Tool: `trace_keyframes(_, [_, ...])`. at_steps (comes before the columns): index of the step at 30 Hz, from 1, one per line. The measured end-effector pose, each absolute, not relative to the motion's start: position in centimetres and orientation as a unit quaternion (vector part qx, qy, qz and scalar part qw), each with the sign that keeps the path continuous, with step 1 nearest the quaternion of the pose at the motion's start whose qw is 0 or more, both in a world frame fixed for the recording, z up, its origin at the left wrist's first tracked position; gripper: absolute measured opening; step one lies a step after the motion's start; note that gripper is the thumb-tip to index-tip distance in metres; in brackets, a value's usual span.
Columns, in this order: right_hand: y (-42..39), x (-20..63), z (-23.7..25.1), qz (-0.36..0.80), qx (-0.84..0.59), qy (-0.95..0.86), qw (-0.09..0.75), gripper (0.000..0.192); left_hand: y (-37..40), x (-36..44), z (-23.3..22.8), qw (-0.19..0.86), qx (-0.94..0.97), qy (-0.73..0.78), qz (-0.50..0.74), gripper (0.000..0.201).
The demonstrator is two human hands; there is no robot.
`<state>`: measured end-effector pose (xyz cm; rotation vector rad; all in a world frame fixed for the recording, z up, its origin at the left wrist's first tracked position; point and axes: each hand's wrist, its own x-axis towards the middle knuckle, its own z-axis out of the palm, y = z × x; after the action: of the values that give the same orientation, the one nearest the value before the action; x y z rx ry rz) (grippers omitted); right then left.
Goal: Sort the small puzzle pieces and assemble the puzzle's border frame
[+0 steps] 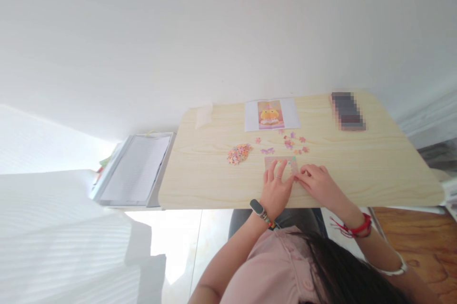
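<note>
A partly joined jigsaw puzzle (269, 159), pinkish with a green corner, lies near the table's front edge. My left hand (276, 194) rests over it with the fingers spread across its surface, hiding its lower part. At the puzzle's right edge, my right hand (317, 182) is closed in a pinch, its fingertips by my left thumb on what looks like a small puzzle piece, mostly hidden. Loose puzzle pieces (288, 143) are scattered just behind the puzzle. Left of it is a heap of puzzle pieces (238, 154).
A printed sheet with a yellow pumpkin-like picture (270, 115) lies at the back of the table (200, 175). A blurred dark phone-like object (348, 111) is at the back right. A whitish packet (204, 116) lies back left. Beside the table stands a tray of papers (137, 168).
</note>
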<state>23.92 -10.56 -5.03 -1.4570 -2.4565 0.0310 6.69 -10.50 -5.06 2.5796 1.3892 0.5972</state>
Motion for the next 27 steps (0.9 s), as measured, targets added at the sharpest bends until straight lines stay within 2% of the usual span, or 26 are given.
trace_keyframes(8, [-10.9, 23.9, -5.1, -0.015, -0.501, -0.853, 0.146, 0.021, -10.6, 6.6, -5.2, 0.079, 0.862, 0.462, 0.195, 0.027])
trace_keyframes(17, [-10.8, 24.3, -5.6, 0.018, -0.504, -0.852, 0.142, 0.022, -10.2, 6.0, -4.9, 0.116, 0.852, 0.478, 0.182, 0.035])
trace_keyframes(27, [-8.2, 26.3, -5.7, 0.085, -0.524, -0.835, 0.144, 0.033, -7.7, 0.9, -5.0, 0.035, 0.786, 0.590, 0.179, 0.041])
